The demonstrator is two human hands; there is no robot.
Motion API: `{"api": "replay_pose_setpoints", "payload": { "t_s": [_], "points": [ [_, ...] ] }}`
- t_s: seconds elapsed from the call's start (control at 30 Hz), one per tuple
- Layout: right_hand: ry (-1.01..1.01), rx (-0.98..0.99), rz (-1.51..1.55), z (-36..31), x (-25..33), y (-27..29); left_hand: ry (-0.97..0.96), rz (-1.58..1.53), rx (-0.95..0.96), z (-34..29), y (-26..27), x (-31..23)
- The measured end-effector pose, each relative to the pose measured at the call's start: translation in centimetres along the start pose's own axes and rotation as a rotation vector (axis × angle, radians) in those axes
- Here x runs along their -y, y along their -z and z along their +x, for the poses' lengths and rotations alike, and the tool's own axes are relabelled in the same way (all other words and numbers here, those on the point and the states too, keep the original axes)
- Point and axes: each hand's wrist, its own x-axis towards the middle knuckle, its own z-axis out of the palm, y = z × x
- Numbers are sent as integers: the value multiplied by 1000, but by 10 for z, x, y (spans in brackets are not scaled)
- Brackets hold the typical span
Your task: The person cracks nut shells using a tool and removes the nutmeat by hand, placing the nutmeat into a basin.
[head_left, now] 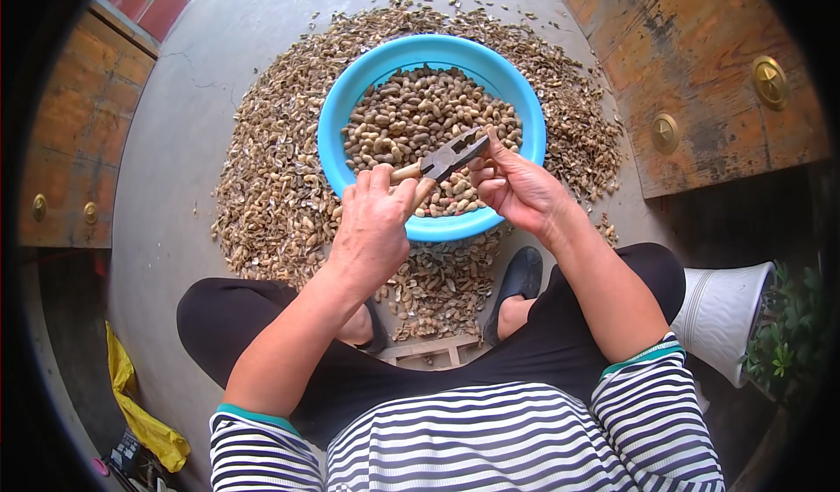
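My left hand (369, 230) is closed around the light-coloured handles of a pair of pliers (449, 158). The dark metal jaws point up and to the right, parted, over a blue basin (332, 142). Beside the jaw tips, my right hand (523, 188) is closed in a pinch on a peanut, mostly covered by the thumb and fingers. Unshelled peanuts (411, 111) fill much of the basin below both hands.
Broken peanut shells (271, 160) lie in a wide heap around the basin and between my feet. Wooden doors with brass studs (700, 63) stand on both sides. A white pot (722, 317) with a plant is at right, a yellow bag (144, 413) at lower left.
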Motion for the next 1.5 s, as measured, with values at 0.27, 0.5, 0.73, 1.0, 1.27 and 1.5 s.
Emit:
{"api": "replay_pose_setpoints", "payload": {
  "t_s": [0.27, 0.5, 0.73, 1.0, 1.27, 1.5],
  "points": [
    [108, -71, -127, 2, 0, -1, -1, -124, 13, -1, -7, 5],
    [151, -173, 94, 14, 7, 24, 232, -436, 143, -4, -8, 6],
    [245, -137, 146, 13, 6, 13, 170, -375, 108, -5, -13, 8],
    [265, -163, 131, 13, 5, 12, 155, -327, 104, -7, -14, 4],
    [276, -204, 89, 11, 0, 3, 69, -188, 74, -8, -13, -1],
    [307, -132, 82, 15, -9, 4, 68, -42, 47, -13, -22, -9]
  ]
}}
